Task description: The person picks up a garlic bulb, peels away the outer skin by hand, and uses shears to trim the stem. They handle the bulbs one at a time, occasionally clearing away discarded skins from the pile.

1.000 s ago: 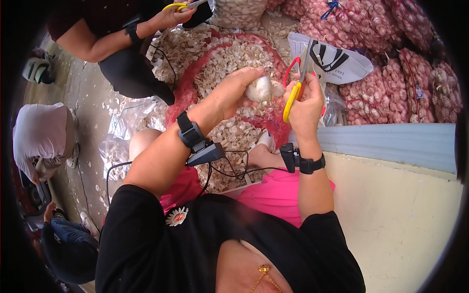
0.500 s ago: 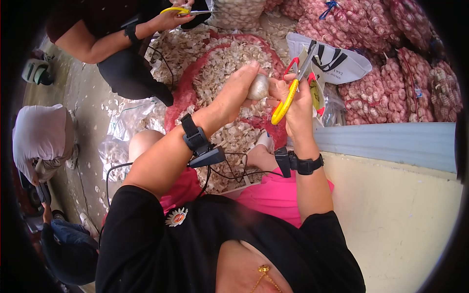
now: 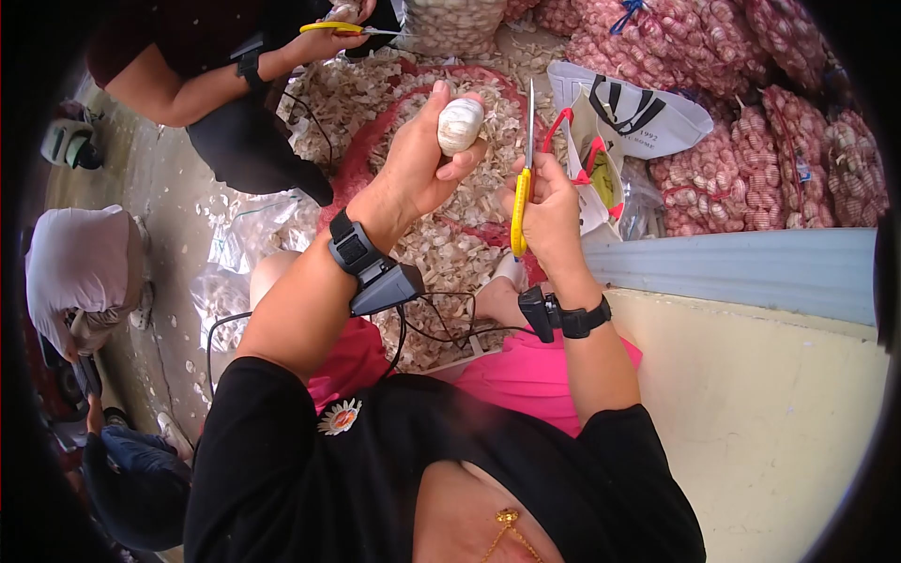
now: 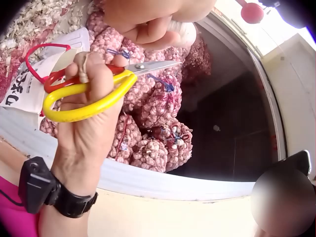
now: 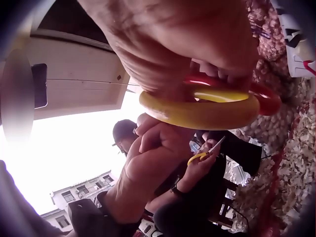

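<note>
In the head view my left hand (image 3: 419, 161) holds a whitish garlic bulb (image 3: 461, 126) between thumb and curled fingers. To its right, my right hand (image 3: 549, 218) grips yellow-and-red scissors (image 3: 520, 211), with the blades together and pointing up, apart from the bulb. The left wrist view shows the bulb (image 4: 183, 33) partly behind my left fingers, above the scissors (image 4: 89, 109) in my right hand (image 4: 86, 133). In the right wrist view the handles (image 5: 207, 114) lie against my right hand (image 5: 182, 44), above my left hand (image 5: 153, 163); the bulb cannot be made out there.
Loose garlic skins (image 3: 450, 249) lie on red netting (image 3: 361, 164) below my hands. A white bag (image 3: 657, 127) and net sacks of garlic (image 3: 732, 174) stand at the right, beyond a pale ledge (image 3: 751, 277). Another person (image 3: 174, 80) holding scissors sits at the upper left.
My hands have moved apart. My left hand has turned and lifted the bulb up and to the left; my right hand has lowered slightly, and its scissors now point straight up instead of slanting right.
</note>
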Motion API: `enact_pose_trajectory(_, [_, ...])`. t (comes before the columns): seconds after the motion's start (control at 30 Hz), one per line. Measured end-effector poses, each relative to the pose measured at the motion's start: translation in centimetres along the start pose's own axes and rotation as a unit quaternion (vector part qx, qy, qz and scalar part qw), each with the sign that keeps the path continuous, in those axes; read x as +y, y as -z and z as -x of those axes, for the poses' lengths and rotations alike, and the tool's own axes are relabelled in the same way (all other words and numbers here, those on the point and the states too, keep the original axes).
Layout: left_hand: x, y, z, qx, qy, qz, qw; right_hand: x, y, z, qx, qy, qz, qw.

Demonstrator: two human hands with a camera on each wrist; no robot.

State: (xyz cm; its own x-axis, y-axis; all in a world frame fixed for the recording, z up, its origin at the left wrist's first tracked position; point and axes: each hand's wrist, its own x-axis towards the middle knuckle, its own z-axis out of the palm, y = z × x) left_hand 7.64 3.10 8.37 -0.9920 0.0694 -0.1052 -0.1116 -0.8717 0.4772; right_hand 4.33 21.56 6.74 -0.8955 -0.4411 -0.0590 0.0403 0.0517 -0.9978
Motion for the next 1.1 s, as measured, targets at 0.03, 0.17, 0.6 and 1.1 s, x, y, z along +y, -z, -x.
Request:
enact_pose_trajectory(0.03, [0.4, 0.1, 0.1, -0.019, -0.017, -0.018, 1.000, 0.0, -0.4, 0.0, 0.017, 0.000, 0.030, 0.999])
enact_pose_trajectory(0.17, [-0.3, -1.5, 0.2, 0.059, 0.004, -0.044, 0.997, -0.1, -0.1, -0.6, 0.117, 0.103, 0.169, 0.973])
enact_pose_trajectory(0.6, [-1.7, -1.0, 0.6, 0.034, -0.021, -0.216, 0.976, -1.3, -0.5, 0.6, 0.101, 0.200, 0.004, 0.974])
enact_pose_trajectory(1.1, [-2.6, -1.3, 0.7, 0.012, -0.004, -0.252, 0.968, -2.0, 0.0, 0.6, 0.044, 0.091, -0.075, 0.992])
